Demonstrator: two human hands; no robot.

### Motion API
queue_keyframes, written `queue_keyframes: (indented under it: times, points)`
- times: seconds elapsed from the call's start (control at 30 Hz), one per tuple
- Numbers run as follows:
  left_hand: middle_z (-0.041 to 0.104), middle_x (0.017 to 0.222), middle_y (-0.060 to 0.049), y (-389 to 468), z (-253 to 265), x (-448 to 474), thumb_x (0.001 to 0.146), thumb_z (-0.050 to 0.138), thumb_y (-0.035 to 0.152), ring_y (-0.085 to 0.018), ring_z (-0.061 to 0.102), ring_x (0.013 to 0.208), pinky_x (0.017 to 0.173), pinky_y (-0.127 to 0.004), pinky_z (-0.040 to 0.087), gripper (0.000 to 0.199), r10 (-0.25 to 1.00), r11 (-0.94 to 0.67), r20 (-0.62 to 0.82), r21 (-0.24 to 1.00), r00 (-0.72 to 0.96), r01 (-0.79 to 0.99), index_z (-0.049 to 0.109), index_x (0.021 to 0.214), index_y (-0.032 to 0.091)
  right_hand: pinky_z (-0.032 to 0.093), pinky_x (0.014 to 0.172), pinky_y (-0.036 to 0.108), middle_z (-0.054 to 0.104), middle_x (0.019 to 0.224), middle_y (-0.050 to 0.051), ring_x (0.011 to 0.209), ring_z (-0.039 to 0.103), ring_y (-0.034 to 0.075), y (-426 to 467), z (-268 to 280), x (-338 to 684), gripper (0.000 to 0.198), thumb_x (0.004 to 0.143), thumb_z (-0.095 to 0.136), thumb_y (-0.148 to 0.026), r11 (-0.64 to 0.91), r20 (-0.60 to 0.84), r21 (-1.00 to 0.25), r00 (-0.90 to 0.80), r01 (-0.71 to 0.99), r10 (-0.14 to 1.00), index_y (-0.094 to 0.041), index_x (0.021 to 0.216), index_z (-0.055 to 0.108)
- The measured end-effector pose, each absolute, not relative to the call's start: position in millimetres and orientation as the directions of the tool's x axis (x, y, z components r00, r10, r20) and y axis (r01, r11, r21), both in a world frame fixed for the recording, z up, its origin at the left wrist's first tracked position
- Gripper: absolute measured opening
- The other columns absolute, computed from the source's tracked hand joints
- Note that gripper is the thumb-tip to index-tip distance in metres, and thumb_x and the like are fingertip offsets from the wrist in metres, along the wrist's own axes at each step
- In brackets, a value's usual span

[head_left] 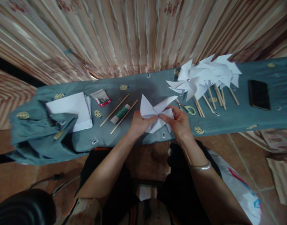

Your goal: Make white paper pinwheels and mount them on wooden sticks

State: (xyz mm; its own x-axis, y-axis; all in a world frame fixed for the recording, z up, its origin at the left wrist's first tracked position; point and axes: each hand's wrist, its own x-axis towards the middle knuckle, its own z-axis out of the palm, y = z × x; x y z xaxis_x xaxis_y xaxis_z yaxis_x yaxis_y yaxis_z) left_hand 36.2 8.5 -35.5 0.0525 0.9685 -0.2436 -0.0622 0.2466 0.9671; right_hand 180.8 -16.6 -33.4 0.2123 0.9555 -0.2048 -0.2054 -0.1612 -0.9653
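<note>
Pinching one white paper pinwheel (161, 108) at its centre, between closed-in fingers of left hand (140, 123) and right hand (181, 123), with thumb tips nearly together. Held above the cloth-covered table (138, 86), close to its near edge, with more room toward the far edge. Just beyond the right hand, one pair of scissors (191, 110), tight for space. Leftward, two loose wooden sticks (124, 117) around one glue stick (120, 113); then one small open box (105, 103) and one paper stack (79, 109) partly under bunched cloth (63, 122). Rightward, several assembled pinwheels (202, 75), overlapping too much to count, on sticks aimed nearward; past a gap, one black phone (259, 94).
</note>
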Motion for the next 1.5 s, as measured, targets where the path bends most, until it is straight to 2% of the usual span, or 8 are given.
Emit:
queue_keyframes:
  times: [0.67, 0.8, 0.93, 1.0, 1.07, 1.13, 1.2, 1.5]
  points:
    - [0.067, 0.062, 0.000, -3, -35, 26, 0.051, 0.083, 0.031, -0.012, 0.057, 0.057, 0.058, -0.024, 0.045, 0.028, 0.940, 0.302, -0.267, 0.941, 0.212, -0.155, 0.072, 0.069, 0.012, 0.053, 0.056, 0.031, 0.073, 0.072, -0.002, 0.059, 0.063, 0.018, -22, -34, 175, 0.044, 0.053, 0.087, -0.035, -0.150, -0.180, -0.979, 0.240, -0.140, 0.954, -0.023, 0.089, 0.065]
    - [0.073, 0.076, -0.005, -1, -29, 19, 0.055, 0.085, 0.042, -0.018, 0.065, 0.071, 0.071, -0.030, 0.051, 0.041, 0.936, 0.275, -0.216, 0.942, 0.279, -0.194, 0.074, 0.081, 0.013, 0.054, 0.058, 0.031, 0.074, 0.073, -0.002, 0.060, 0.064, 0.017, -23, -28, 182, 0.043, 0.054, 0.086, -0.035, -0.132, -0.149, -0.988, 0.276, -0.078, 0.950, -0.023, 0.090, 0.066]
    - [0.076, 0.089, -0.010, 15, -28, -2, 0.076, 0.069, 0.056, -0.024, 0.069, 0.090, 0.088, -0.036, 0.051, 0.044, 0.981, 0.134, -0.102, 0.972, 0.165, -0.193, 0.075, 0.092, 0.015, 0.053, 0.057, 0.031, 0.075, 0.074, -0.002, 0.059, 0.064, 0.017, -26, -21, 189, 0.044, 0.055, 0.087, -0.037, -0.142, -0.142, -0.990, 0.318, -0.024, 0.937, -0.022, 0.092, 0.067]
    - [0.075, 0.091, -0.010, 27, -30, -20, 0.081, 0.064, 0.051, -0.023, 0.069, 0.089, 0.087, -0.036, 0.052, 0.040, 0.999, 0.049, -0.047, 0.997, 0.022, -0.062, 0.075, 0.095, 0.015, 0.053, 0.057, 0.030, 0.075, 0.073, -0.002, 0.058, 0.064, 0.016, -29, -18, 190, 0.043, 0.057, 0.086, -0.037, -0.124, -0.121, -0.992, 0.311, -0.009, 0.943, -0.022, 0.092, 0.066]
    - [0.075, 0.099, -0.010, 39, -33, -41, 0.080, 0.067, 0.036, -0.022, 0.069, 0.090, 0.089, -0.035, 0.052, 0.027, 0.990, -0.089, 0.113, 0.965, -0.086, 0.245, 0.076, 0.095, 0.016, 0.053, 0.055, 0.030, 0.075, 0.073, -0.002, 0.058, 0.064, 0.017, -32, -16, 190, 0.042, 0.059, 0.085, -0.038, -0.104, -0.098, -0.995, 0.294, 0.005, 0.951, -0.022, 0.092, 0.066]
    - [0.074, 0.107, -0.010, 50, -37, -62, 0.081, 0.064, 0.025, -0.024, 0.067, 0.102, 0.098, -0.037, 0.048, 0.023, 0.972, -0.156, 0.225, 0.828, -0.065, 0.539, 0.076, 0.098, 0.017, 0.054, 0.055, 0.030, 0.075, 0.072, -0.002, 0.058, 0.064, 0.017, -36, -14, 189, 0.041, 0.060, 0.085, -0.037, -0.095, -0.089, -0.995, 0.278, 0.007, 0.956, -0.023, 0.093, 0.066]
    - [0.075, 0.107, -0.010, 58, -42, -78, 0.080, 0.063, 0.020, -0.026, 0.066, 0.106, 0.100, -0.038, 0.047, 0.023, 0.975, -0.120, 0.218, 0.692, -0.047, 0.711, 0.077, 0.099, 0.018, 0.054, 0.055, 0.030, 0.075, 0.071, -0.002, 0.058, 0.065, 0.017, -39, -13, 187, 0.042, 0.060, 0.086, -0.037, -0.095, -0.090, -0.995, 0.269, 0.005, 0.959, -0.023, 0.094, 0.067]
    - [0.075, 0.092, -0.011, 66, -54, -90, 0.079, 0.063, 0.017, -0.026, 0.067, 0.081, 0.078, -0.035, 0.048, 0.019, 0.994, -0.068, 0.107, 0.534, 0.012, 0.843, 0.079, 0.089, 0.017, 0.056, 0.057, 0.032, 0.076, 0.078, 0.001, 0.064, 0.068, 0.020, -46, -15, 185, 0.041, 0.065, 0.084, -0.038, -0.053, -0.032, -0.995, 0.237, 0.082, 0.971, -0.022, 0.098, 0.066]
